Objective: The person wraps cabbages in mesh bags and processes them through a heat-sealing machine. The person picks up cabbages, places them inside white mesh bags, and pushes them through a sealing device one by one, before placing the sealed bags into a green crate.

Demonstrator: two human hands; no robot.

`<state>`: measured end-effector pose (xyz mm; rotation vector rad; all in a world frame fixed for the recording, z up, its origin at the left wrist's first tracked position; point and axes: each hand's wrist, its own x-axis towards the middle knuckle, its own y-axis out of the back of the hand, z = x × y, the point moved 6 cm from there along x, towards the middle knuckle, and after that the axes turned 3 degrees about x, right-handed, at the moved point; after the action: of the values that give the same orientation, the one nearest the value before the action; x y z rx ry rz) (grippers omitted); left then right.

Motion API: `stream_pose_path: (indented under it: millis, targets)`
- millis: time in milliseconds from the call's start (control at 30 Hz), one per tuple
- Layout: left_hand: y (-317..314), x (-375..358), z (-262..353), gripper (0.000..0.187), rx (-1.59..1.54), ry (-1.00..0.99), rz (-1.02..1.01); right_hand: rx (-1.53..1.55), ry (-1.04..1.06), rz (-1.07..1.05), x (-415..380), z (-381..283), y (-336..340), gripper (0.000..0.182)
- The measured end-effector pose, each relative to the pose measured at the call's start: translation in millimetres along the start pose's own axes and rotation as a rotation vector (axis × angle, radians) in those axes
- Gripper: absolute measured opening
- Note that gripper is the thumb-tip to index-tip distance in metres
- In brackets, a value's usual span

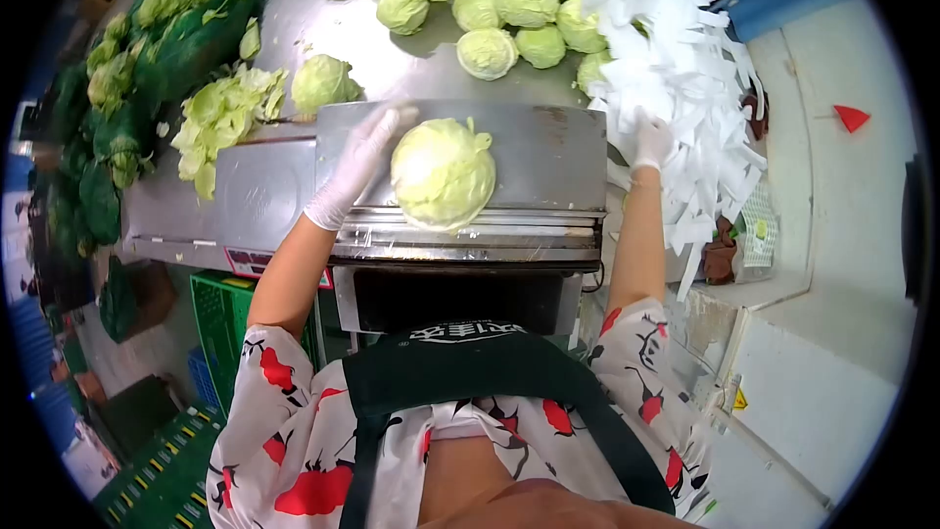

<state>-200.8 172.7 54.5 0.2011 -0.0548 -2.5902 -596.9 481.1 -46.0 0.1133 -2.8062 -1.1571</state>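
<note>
A trimmed pale green cabbage [444,174] sits on the flat steel top of a wrapping machine [548,162] in front of me. My left hand [377,142], in a thin white glove, is beside the cabbage's left side with its fingers stretched out and slightly blurred. To the right, my gloved right hand [651,140] reaches into the near-left edge of a heap of white foam strips [676,69]. Its fingers are drawn together on a strip, and their tips partly merge with the white heap.
Many cabbages [475,5] lie on the steel table behind the machine. One cabbage [322,82] and loose peeled leaves [225,113] are at the left, near green net sacks [196,49]. A green crate [220,323] stands below. A white basket [759,225] is at the right wall.
</note>
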Motion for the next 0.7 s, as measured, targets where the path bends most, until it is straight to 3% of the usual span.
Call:
stream_pose_path:
  millis: [67, 133, 167, 200, 233, 267, 300, 367, 400, 433, 500, 533, 567, 600, 633, 667, 700]
  targets:
    - [23, -15, 19, 0.044, 0.135, -0.15, 0.174, 0.302, -0.113, 0.104, -3, 30, 13, 0.043]
    - [33, -34, 50, 0.04, 0.138, -0.241, 0.305, 0.224, -0.051, 0.121, -29, 32, 39, 0.036]
    - [28, -50, 69, 0.043, 0.332, -0.351, 0.355, 0.159, 0.048, 0.218, -51, 22, 62, 0.035]
    - [19, -64, 87, 0.046, 0.527, -0.461, 0.408, 0.096, 0.151, 0.316, -81, -6, 85, 0.035]
    - [-2, -79, 111, 0.053, 0.739, -0.726, 0.394, 0.124, 0.183, 0.218, -120, -57, 101, 0.03]
    - [-27, -89, 125, 0.058, 0.952, -0.816, 0.258, 0.15, 0.211, 0.12, -165, -107, 111, 0.025]
    - [-56, -99, 128, 0.064, 1.124, -0.828, 0.166, 0.106, 0.5, 0.056, -203, -140, 110, 0.02]
    - [-99, -125, 128, 0.064, 1.411, -1.127, 0.204, 0.017, 1.055, -0.136, -276, -215, 117, 0.015]
    - [-104, -124, 142, 0.053, 1.421, -1.016, 0.117, 0.144, 1.202, -0.156, -302, -227, 123, 0.024]
    - [-104, -124, 153, 0.044, 1.426, -0.902, 0.035, 0.176, 1.203, -0.207, -318, -243, 128, 0.026]
    - [-95, -121, 134, 0.035, 1.129, -0.567, -0.151, 0.391, 1.053, -0.289, -316, -248, 142, 0.024]
    - [-91, -121, 122, 0.03, 0.97, -0.405, -0.238, 0.528, 0.837, -0.266, -311, -244, 140, 0.023]
    - [-92, -129, 130, 0.017, 0.653, -0.538, -0.261, 0.657, 0.617, -0.243, -308, -239, 131, 0.021]
    - [-92, -135, 126, 0.017, 0.413, -0.48, -0.406, 0.777, 0.392, -0.222, -304, -230, 122, 0.019]
    - [-92, -141, 120, 0.018, 0.171, -0.418, -0.543, 0.912, 0.262, -0.342, -296, -223, 112, 0.019]
    - [-85, -137, 105, 0.021, -0.009, -0.286, -0.419, 1.041, 0.126, -0.466, -281, -213, 104, 0.018]
    - [-80, -132, 111, 0.031, -0.559, -0.207, -0.536, 1.164, -0.014, -0.595, -274, -209, 94, 0.018]
